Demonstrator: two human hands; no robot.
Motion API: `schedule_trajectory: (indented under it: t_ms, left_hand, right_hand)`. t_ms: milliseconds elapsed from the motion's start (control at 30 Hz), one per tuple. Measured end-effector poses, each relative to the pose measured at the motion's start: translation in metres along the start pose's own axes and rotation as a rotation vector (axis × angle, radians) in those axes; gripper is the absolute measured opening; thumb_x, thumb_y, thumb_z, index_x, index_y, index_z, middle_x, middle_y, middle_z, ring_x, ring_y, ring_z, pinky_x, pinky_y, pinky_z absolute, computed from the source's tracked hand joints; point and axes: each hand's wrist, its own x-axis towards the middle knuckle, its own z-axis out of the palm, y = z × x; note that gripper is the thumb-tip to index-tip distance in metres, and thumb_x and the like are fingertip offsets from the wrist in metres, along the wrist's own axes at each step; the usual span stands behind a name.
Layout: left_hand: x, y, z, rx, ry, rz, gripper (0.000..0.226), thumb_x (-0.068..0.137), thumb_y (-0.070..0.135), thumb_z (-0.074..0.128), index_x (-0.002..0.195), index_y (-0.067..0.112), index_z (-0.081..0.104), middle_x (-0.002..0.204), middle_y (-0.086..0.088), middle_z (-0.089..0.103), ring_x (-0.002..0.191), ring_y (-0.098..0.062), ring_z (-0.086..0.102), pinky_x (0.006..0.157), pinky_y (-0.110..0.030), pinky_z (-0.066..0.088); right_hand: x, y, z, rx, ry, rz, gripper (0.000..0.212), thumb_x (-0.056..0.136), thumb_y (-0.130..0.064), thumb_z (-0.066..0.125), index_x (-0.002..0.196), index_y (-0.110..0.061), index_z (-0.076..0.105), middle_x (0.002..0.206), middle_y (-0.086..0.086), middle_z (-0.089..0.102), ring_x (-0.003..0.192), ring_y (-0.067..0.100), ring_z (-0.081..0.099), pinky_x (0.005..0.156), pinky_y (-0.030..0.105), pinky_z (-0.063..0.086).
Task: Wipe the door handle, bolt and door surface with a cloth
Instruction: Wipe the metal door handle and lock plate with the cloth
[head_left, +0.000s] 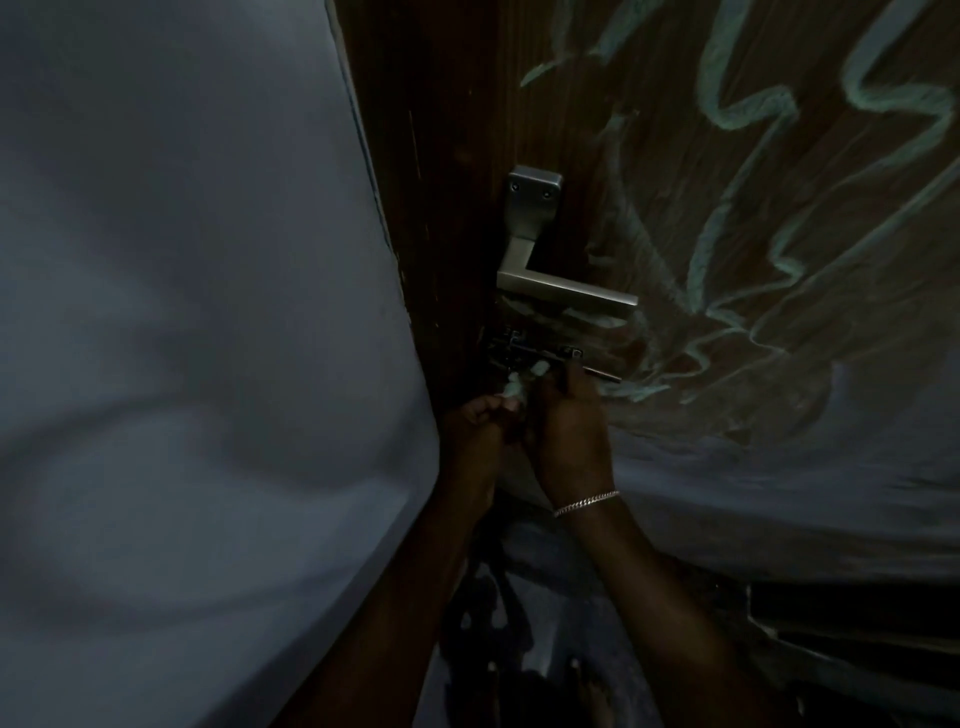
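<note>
A dark wooden door (727, 218) with pale green scrawled marks fills the upper right. A silver lever handle (550, 280) is mounted near its left edge. Below it sits a dark sliding bolt (540, 356) with its rod sticking out to the right. My left hand (475, 431) is closed around a small pale cloth (514, 387) just under the bolt. My right hand (571, 431), with a chain bracelet at the wrist, is beside it, fingers up at the bolt's rod. The scene is dim and much of the cloth is hidden between the hands.
A pale grey wall (182, 338) takes up the whole left side, meeting the door frame (431, 234). The lower part of the door looks pale grey (779, 509). Below, the floor (545, 649) is dark and indistinct, with my feet faintly visible.
</note>
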Motion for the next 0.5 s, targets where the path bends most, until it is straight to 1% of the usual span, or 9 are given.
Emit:
schedule_trajectory:
  t_ms: [33,67,133,167,233,300,367,433,500]
  left_hand:
    - [0.000,0.000,0.000,0.002,0.000,-0.001,0.021,0.095,0.004,0.060,0.111,-0.009,0.065,0.097,-0.014,0.070,0.080,-0.019,0.067,0.074,-0.031,0.056]
    - [0.000,0.000,0.000,0.008,-0.005,0.000,0.019,0.095,0.003,0.060,0.109,-0.008,0.067,0.096,-0.013,0.070,0.079,-0.019,0.067,0.075,-0.032,0.056]
    - [0.002,0.001,-0.001,0.042,-0.014,-0.004,0.011,0.096,0.008,0.061,0.093,0.003,0.070,0.089,-0.010,0.071,0.078,-0.020,0.066,0.078,-0.036,0.055]
    - [0.003,0.001,-0.001,0.061,-0.007,-0.011,0.013,0.096,0.010,0.062,0.085,0.009,0.069,0.084,-0.008,0.070,0.075,-0.021,0.064,0.079,-0.037,0.054]
    - [0.006,0.001,0.000,0.073,0.012,-0.032,0.017,0.096,0.013,0.062,0.080,0.015,0.065,0.082,-0.005,0.068,0.072,-0.020,0.063,0.077,-0.038,0.054]
    - [0.006,0.002,0.001,0.058,0.017,-0.046,0.015,0.097,0.011,0.061,0.082,0.014,0.064,0.084,-0.004,0.068,0.073,-0.018,0.064,0.071,-0.034,0.055]
    - [0.006,0.002,0.000,0.045,0.011,-0.052,0.013,0.097,0.010,0.061,0.085,0.012,0.065,0.087,-0.004,0.068,0.074,-0.016,0.065,0.067,-0.031,0.056]
    - [0.005,0.004,0.000,0.060,-0.007,-0.059,0.008,0.097,0.010,0.060,0.092,0.006,0.066,0.094,-0.009,0.068,0.076,-0.017,0.064,0.072,-0.034,0.057]
    - [0.005,0.007,0.001,0.083,-0.007,-0.068,0.013,0.097,0.008,0.059,0.102,-0.003,0.065,0.097,-0.013,0.066,0.076,-0.020,0.063,0.075,-0.039,0.056]
  right_hand:
    - [-0.005,0.000,-0.001,0.041,-0.030,0.012,0.009,0.083,-0.004,0.071,0.088,-0.006,0.066,0.098,0.007,0.059,0.088,0.014,0.058,0.072,0.035,0.054]
    - [-0.006,0.000,-0.004,0.044,-0.039,0.001,0.011,0.079,-0.002,0.074,0.085,-0.005,0.066,0.097,0.009,0.060,0.085,0.017,0.060,0.070,0.035,0.054]
    - [0.001,0.003,-0.009,-0.036,0.001,-0.039,0.011,0.075,0.002,0.074,0.081,-0.001,0.066,0.097,0.017,0.062,0.079,0.029,0.062,0.065,0.035,0.054]
    - [0.010,0.004,-0.012,-0.070,0.043,-0.041,0.009,0.076,0.003,0.072,0.082,0.001,0.066,0.098,0.019,0.062,0.079,0.031,0.061,0.063,0.035,0.054]
    - [0.029,0.000,-0.015,-0.132,0.091,-0.062,0.008,0.080,0.005,0.069,0.087,0.002,0.067,0.099,0.019,0.062,0.083,0.033,0.061,0.064,0.037,0.054]
    - [0.036,-0.006,-0.013,-0.208,0.058,-0.085,0.014,0.083,0.001,0.067,0.096,0.000,0.070,0.102,0.019,0.064,0.090,0.034,0.061,0.068,0.037,0.053]
    - [0.032,-0.004,-0.013,-0.263,0.028,-0.084,0.020,0.083,-0.002,0.067,0.103,-0.001,0.070,0.106,0.018,0.064,0.092,0.034,0.061,0.069,0.037,0.054]
    - [0.025,0.001,-0.018,-0.289,0.036,-0.050,0.022,0.081,-0.001,0.068,0.104,-0.002,0.071,0.108,0.017,0.064,0.091,0.033,0.060,0.066,0.039,0.054]
    - [0.030,-0.002,-0.019,-0.286,0.050,-0.042,0.021,0.080,0.003,0.067,0.101,0.000,0.070,0.106,0.018,0.065,0.090,0.034,0.060,0.067,0.041,0.054]
